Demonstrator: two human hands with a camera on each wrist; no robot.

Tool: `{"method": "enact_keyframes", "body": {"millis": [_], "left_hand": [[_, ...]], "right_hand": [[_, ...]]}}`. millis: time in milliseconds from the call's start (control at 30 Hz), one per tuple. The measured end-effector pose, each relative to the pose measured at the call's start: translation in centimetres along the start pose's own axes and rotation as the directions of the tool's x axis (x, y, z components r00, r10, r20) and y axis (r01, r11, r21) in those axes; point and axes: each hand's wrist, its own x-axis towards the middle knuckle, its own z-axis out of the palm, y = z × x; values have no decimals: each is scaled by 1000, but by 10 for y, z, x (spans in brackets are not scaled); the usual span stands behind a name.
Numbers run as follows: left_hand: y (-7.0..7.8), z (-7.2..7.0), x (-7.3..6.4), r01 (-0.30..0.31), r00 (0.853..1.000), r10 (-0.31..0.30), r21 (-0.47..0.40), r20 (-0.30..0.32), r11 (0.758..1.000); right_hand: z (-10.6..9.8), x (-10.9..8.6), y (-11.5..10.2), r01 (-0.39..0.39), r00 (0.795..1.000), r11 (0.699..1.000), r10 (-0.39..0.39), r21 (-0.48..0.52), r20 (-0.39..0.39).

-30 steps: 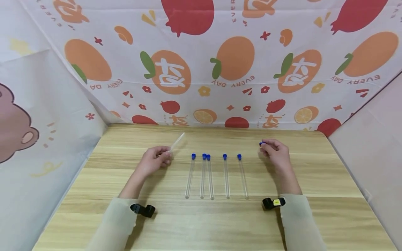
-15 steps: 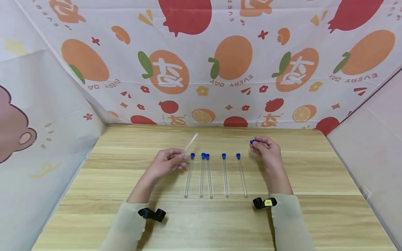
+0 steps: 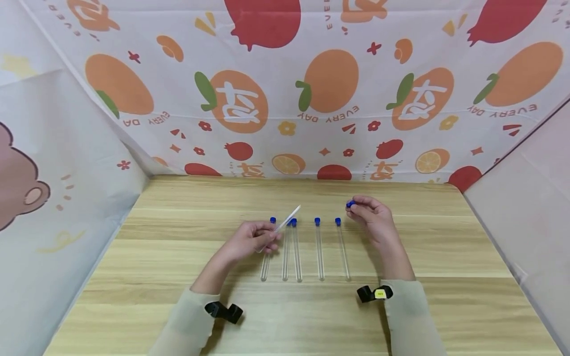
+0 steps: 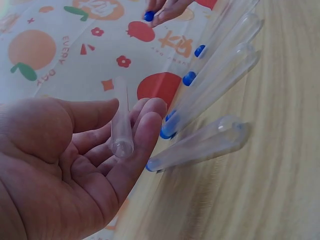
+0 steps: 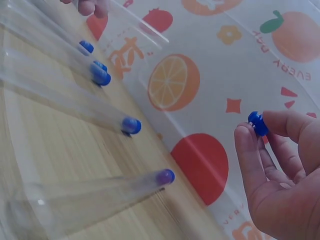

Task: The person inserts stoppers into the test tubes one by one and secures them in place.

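My left hand point(image 3: 251, 241) pinches an uncapped clear test tube point(image 3: 289, 217) between thumb and fingers, its open end tilted up and to the right. In the left wrist view the rounded bottom of that test tube point(image 4: 121, 127) faces the camera. A small blue cap point(image 3: 350, 203) is pinched between the thumb and fingertips of my right hand point(image 3: 376, 220); the right wrist view shows the cap point(image 5: 257, 123) close up. Several blue-capped test tubes point(image 3: 319, 252) lie side by side on the table between the hands. The left hand is over the leftmost capped tube point(image 3: 265, 269) and partly hides it.
The wooden table point(image 3: 294, 316) ends at the back against a white cloth point(image 3: 285, 99) printed with fruit. A pale side panel point(image 3: 89, 183) stands at the left, another point(image 3: 530, 198) at the right. Black wrist cameras sit on both sleeves.
My left hand has moved right with the uncapped test tube, from beside the row to over its left end. The right hand has shifted left with the blue cap. The capped tubes lie still.
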Motion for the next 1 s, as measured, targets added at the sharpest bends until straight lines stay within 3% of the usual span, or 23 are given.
{"method": "enact_keyframes", "body": {"millis": [533, 1000], "left_hand": [[8, 16, -8, 8, 997, -8, 5, 72, 1000], [12, 22, -9, -27, 994, 24, 22, 107, 999]], "right_hand": [[23, -9, 2, -36, 994, 993, 47, -110, 95], [36, -13, 7, -32, 985, 987, 58, -160, 161]]}}
